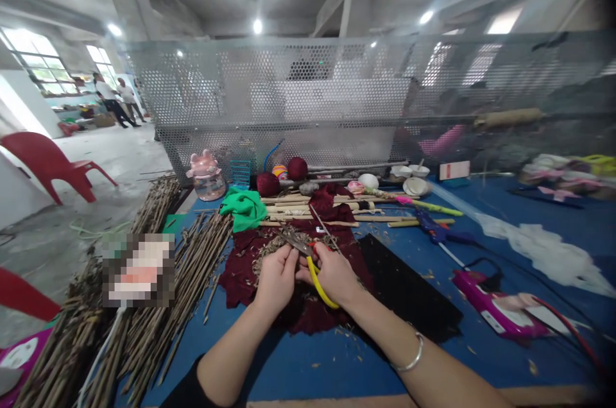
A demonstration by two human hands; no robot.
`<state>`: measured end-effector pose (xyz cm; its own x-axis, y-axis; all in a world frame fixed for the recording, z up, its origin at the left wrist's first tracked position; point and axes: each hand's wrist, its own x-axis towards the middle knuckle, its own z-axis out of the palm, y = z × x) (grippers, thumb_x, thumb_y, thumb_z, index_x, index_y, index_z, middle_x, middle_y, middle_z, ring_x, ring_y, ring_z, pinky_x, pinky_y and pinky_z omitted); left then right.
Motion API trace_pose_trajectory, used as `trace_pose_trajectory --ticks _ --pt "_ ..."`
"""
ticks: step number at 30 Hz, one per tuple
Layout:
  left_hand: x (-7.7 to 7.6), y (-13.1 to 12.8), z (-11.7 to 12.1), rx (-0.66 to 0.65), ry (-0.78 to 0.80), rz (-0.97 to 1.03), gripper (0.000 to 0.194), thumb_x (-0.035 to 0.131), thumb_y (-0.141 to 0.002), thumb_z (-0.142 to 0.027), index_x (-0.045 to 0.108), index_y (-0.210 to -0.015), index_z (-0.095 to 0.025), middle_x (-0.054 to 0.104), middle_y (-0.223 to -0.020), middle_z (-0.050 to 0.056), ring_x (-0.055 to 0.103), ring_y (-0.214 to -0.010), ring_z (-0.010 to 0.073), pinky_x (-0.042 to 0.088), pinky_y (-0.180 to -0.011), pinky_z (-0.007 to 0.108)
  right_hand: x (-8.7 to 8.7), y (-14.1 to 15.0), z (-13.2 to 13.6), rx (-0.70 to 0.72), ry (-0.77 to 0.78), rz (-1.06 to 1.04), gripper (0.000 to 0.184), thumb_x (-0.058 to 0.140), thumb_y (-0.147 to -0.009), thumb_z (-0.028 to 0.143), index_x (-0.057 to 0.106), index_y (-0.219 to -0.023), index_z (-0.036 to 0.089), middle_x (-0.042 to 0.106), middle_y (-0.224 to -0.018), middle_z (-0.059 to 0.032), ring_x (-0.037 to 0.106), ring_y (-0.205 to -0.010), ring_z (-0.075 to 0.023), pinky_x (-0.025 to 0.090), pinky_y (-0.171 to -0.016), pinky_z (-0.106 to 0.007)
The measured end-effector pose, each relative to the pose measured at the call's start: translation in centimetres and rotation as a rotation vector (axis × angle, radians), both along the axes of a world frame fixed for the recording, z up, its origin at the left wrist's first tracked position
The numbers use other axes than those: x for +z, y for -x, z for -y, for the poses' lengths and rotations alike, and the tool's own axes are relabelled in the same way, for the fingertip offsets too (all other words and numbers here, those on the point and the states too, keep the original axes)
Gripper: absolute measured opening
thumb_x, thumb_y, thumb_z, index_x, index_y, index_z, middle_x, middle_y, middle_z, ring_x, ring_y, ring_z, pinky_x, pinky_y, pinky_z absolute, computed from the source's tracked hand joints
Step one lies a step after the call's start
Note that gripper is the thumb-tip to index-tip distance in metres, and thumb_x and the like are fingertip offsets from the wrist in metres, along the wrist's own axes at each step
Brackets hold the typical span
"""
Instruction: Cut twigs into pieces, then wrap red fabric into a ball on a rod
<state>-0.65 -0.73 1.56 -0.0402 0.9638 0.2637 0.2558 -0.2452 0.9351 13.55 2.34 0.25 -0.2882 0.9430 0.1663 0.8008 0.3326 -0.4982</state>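
My right hand [335, 274] is wrapped round a pair of yellow-handled pliers [318, 286], whose metal jaws point up and left. Close beside the jaws, the fingers of my left hand [276, 276] are pinched together; what they hold, if anything, is too small to make out. Both hands are over a dark red cloth [235, 267] strewn with a heap of small dry plant scraps [264, 251]. A thin stick [325, 227] slants up beyond my right hand.
Bundles of dry stalks [192, 273] cover the table's left side. Behind the cloth are wooden sticks [289, 209], a green cloth [244, 208] and dark red yarn balls [297, 169]. A black sheet [409, 286], a glue gun [432, 228] and a magenta device [500, 308] with cords are at right.
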Motion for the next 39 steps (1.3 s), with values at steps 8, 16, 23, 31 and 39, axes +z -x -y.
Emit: trace_pose_trajectory --ticks 8,16,23,31,39 --pt "-1.2 0.1 -0.5 0.024 0.117 0.114 0.034 0.041 -0.084 -0.044 0.056 -0.074 -0.016 0.059 -0.063 0.0 0.05 -0.048 0.0096 0.041 -0.045 0.019 0.7 0.2 -0.4 -0.018 0.023 0.042 0.038 0.06 -0.068 0.057 0.045 -0.072 0.021 0.061 -0.067 -0.0024 0.056 -0.057 -0.0158 0.026 -0.051 -0.023" --pt "-0.4 0.0 -0.1 0.056 0.066 0.048 0.028 0.05 -0.079 -0.039 0.063 -0.071 -0.015 0.062 -0.06 0.0 0.053 -0.053 0.0105 0.04 -0.048 0.017 0.8 -0.6 0.3 0.025 -0.05 0.073 0.044 0.065 -0.066 0.051 0.045 -0.088 0.02 0.059 -0.075 -0.0014 0.058 -0.07 -0.0181 0.028 -0.056 -0.023" --pt "-0.3 0.3 -0.4 0.064 0.029 0.001 0.027 0.053 -0.076 -0.034 0.064 -0.062 -0.014 0.063 -0.057 0.001 0.055 -0.053 0.012 0.041 -0.052 0.019 0.4 -0.7 0.2 0.101 -0.118 0.052 0.047 0.067 -0.064 0.051 0.045 -0.088 0.018 0.056 -0.087 -0.0058 0.055 -0.081 -0.0202 0.035 -0.067 -0.027" --pt "-0.7 0.5 -0.6 0.043 0.047 0.021 0.028 0.052 -0.077 -0.039 0.065 -0.076 -0.014 0.063 -0.065 0.002 0.052 -0.053 0.0105 0.038 -0.045 0.018 0.2 -0.2 -0.1 0.0 -0.039 0.044 0.043 0.057 -0.072 0.057 0.046 -0.088 0.019 0.059 -0.072 -0.003 0.055 -0.062 -0.0162 0.025 -0.053 -0.024" --pt "-0.6 0.7 -0.7 0.037 0.187 0.084 0.031 0.055 -0.074 -0.037 0.067 -0.09 -0.014 0.067 -0.072 0.005 0.051 -0.048 0.0095 0.039 -0.037 0.017 0.2 -0.3 -0.1 -0.034 -0.013 0.016 0.043 0.055 -0.071 0.061 0.05 -0.08 0.019 0.061 -0.07 -0.0031 0.055 -0.06 -0.015 0.025 -0.052 -0.023"
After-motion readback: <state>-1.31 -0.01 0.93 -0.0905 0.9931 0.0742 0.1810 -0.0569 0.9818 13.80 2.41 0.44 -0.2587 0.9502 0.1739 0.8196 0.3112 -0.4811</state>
